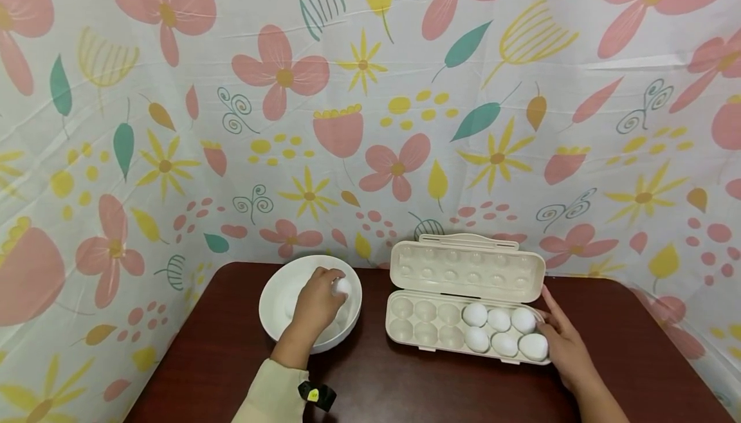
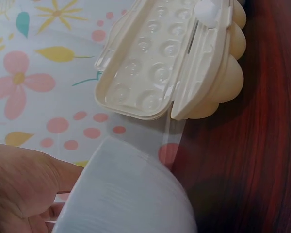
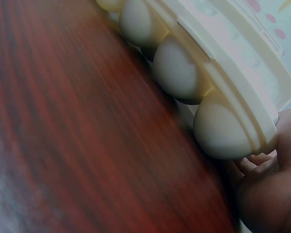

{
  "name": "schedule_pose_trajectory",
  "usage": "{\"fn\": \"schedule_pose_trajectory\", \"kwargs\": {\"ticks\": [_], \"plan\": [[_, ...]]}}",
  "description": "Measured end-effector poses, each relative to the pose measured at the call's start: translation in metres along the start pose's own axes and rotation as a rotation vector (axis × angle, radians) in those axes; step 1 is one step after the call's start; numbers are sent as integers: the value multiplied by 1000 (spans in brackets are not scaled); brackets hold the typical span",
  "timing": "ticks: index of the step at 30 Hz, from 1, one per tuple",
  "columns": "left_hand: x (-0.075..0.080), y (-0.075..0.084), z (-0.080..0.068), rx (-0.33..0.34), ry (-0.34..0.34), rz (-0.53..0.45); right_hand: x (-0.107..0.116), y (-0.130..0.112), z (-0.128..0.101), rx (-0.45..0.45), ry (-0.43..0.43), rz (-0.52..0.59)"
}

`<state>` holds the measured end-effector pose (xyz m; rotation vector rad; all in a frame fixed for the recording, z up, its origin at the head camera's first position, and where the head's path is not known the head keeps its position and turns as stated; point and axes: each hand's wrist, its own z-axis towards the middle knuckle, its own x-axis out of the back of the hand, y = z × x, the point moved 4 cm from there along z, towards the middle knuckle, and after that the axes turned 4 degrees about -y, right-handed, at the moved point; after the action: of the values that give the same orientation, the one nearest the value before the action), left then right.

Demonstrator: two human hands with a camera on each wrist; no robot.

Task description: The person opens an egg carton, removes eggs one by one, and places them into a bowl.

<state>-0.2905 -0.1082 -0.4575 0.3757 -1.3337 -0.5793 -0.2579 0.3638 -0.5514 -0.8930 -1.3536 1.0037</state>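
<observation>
Egg (image 1: 343, 287) in left hand (image 1: 315, 304) over white bowl (image 1: 278, 307), open carton (image 1: 463, 301) alongside.

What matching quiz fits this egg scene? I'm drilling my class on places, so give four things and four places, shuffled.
Things:
1. left hand
2. right hand
3. six eggs
4. egg tray lid

Places:
A. standing open behind the tray
B. in the white bowl, holding an egg
C. at the tray's right end
D. in the tray's right half

Pairs: 1-B, 2-C, 3-D, 4-A
</observation>
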Motion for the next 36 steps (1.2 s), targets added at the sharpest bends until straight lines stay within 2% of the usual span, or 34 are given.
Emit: {"fn": "schedule_pose_trajectory", "kwargs": {"ticks": [14, 27, 36], "plan": [[-9, 3, 1, -15, -6, 28, -1, -2, -1, 0, -15, 28], [-13, 1, 3, 12, -40, 61, -1, -2, -1, -7, -1, 14], [-17, 0, 5, -2, -17, 95, -1, -2, -2, -17, -2, 2]]}}
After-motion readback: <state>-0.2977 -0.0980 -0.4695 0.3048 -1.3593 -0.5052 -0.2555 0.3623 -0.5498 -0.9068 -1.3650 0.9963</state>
